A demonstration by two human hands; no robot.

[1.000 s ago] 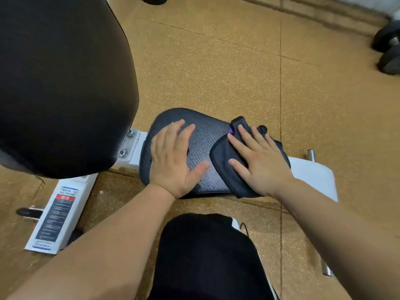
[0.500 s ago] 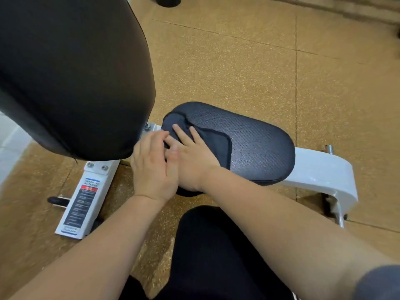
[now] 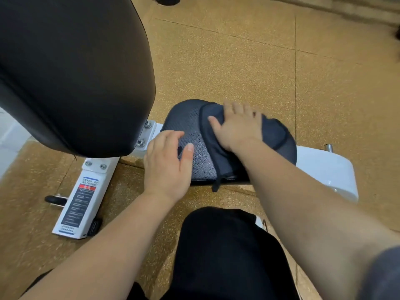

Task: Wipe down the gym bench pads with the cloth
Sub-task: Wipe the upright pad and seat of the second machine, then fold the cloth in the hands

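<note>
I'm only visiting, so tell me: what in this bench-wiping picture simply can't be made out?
Head view, the only one:
- Seat pad: the part beneath the cloth and right hand is covered; the left hand hides its near left corner.
- Right hand's fingertips: motion-blurred.
- Warning label on the white frame: print too small to read.
- Back pad: cut off by the top and left edges.

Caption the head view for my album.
Right hand presses a dark cloth on the seat pad; left hand rests on the pad's edge.
</note>
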